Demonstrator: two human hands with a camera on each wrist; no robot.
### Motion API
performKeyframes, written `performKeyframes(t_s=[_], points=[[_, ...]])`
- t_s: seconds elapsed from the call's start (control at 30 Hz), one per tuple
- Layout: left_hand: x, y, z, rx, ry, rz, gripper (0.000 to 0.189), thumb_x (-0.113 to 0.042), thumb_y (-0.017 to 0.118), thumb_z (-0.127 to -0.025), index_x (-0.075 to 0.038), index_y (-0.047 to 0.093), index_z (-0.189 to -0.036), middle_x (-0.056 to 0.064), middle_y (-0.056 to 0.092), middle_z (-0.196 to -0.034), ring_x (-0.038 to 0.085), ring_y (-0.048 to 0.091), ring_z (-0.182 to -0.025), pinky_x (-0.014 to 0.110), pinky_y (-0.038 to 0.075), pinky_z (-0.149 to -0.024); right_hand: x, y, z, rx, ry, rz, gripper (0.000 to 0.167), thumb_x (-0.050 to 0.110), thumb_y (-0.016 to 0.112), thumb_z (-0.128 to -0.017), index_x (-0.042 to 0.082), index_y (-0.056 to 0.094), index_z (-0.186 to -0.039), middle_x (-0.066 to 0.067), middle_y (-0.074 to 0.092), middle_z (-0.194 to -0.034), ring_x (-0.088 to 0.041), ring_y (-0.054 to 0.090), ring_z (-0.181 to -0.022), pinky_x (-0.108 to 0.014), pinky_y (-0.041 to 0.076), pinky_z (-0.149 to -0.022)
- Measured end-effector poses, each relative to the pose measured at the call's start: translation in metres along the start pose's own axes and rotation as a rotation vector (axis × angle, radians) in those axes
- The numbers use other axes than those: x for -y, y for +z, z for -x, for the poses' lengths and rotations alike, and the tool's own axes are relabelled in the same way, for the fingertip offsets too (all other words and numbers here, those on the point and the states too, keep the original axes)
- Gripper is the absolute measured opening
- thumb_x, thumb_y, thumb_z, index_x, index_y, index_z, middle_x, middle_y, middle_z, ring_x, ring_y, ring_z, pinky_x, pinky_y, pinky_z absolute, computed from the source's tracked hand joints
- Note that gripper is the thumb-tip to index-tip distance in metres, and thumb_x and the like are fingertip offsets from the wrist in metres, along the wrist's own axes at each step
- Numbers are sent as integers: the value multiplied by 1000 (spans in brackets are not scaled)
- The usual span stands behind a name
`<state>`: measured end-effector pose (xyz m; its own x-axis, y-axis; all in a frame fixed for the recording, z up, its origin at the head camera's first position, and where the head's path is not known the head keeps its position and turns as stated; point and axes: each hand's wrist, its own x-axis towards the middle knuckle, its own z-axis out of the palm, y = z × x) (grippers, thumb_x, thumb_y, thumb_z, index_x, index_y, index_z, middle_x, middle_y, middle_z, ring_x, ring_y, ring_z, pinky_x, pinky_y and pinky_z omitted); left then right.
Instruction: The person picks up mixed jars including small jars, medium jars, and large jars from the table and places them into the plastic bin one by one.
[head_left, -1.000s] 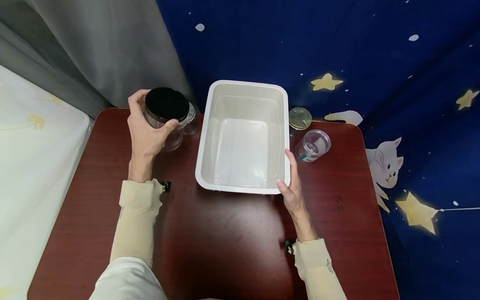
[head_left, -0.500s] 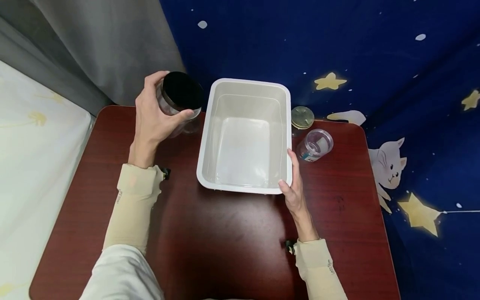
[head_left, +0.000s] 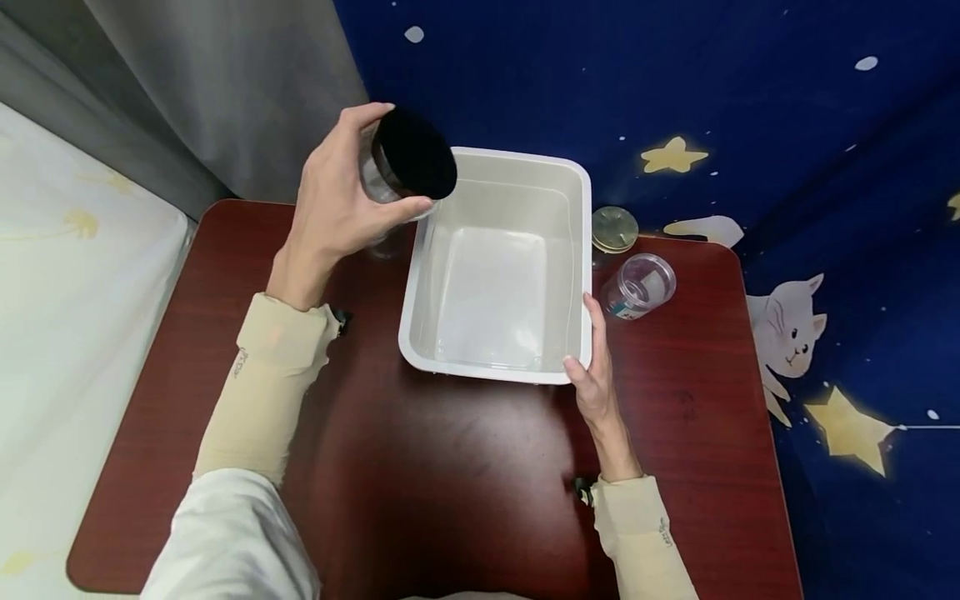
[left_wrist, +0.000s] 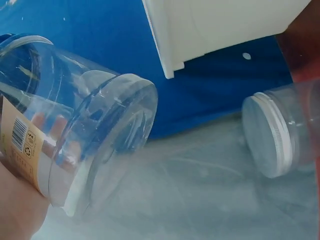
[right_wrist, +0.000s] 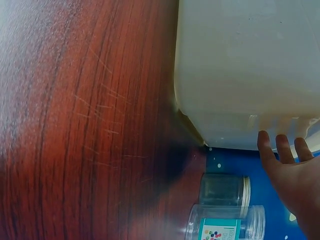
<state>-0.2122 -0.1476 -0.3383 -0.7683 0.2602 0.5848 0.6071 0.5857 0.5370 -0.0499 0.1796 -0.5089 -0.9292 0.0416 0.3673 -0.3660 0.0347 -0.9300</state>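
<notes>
My left hand [head_left: 330, 200] grips a clear jar with a black lid [head_left: 416, 154] around its side, with the thumb near the lid. Raised off the table, the jar tilts to the right beside the upper left corner of a white plastic basin [head_left: 495, 283]. In the left wrist view, the see-through jar [left_wrist: 107, 122] shows a tan label with a barcode [left_wrist: 20, 134]. My right hand [head_left: 598, 387] holds the basin's right rim near the front corner, thumb on the rim. Seen from the right wrist, fingers [right_wrist: 285, 149] lie against the basin's outer wall.
Right of the basin stand a jar with a gold lid [head_left: 615, 229] and a clear jar with a coloured label [head_left: 641, 287]. Another clear jar with a silvery lid [left_wrist: 272, 135] stands left of the basin, mostly behind my left hand in the head view. Curtains hang behind the table [head_left: 465, 467].
My left hand has lifted the black-lidded jar from the table's back left and carried it right, tilting it, up to the basin's corner. The right hand stays on the rim.
</notes>
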Motion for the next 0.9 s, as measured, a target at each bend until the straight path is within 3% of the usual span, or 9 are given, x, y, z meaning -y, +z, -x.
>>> performKeyframes(t_s=[0.27, 0.5, 0.77, 0.9], points=[[-16, 9, -12, 157, -20, -62, 94, -53, 86, -69, -13, 46, -145, 3, 58, -134, 18, 55, -114, 40, 43, -98, 3, 1, 3, 23, 20, 18, 82, 25, 56, -81, 8, 28, -156, -18, 37, -152, -27, 40, -128, -34, 30, -106], [-24, 23, -26, 254, 13, -120, 96, -67, 77, -71, -16, 45, -146, 3, 56, -136, 20, 56, -109, 43, 46, -93, 2, -2, 1, -4, 0, 18, 82, 32, 59, -84, 7, 27, -156, -17, 37, -152, -25, 40, -129, -32, 30, -107], [-34, 32, -36, 346, 7, -194, 100, -77, 70, -70, -19, 43, -146, 2, 58, -134, 21, 55, -110, 46, 45, -92, 1, -4, 0, 4, 13, -13, 84, 37, 61, -86, 8, 26, -157, -17, 36, -153, -28, 39, -130, -33, 29, -107], [-42, 40, -45, 426, -4, -259, 102, -85, 62, -69, -23, 41, -147, 3, 56, -138, 25, 57, -112, 47, 46, -92, 2, -5, -2, 4, 15, -13, 85, 39, 61, -85, 9, 26, -157, -16, 35, -154, -26, 39, -130, -33, 29, -107]])
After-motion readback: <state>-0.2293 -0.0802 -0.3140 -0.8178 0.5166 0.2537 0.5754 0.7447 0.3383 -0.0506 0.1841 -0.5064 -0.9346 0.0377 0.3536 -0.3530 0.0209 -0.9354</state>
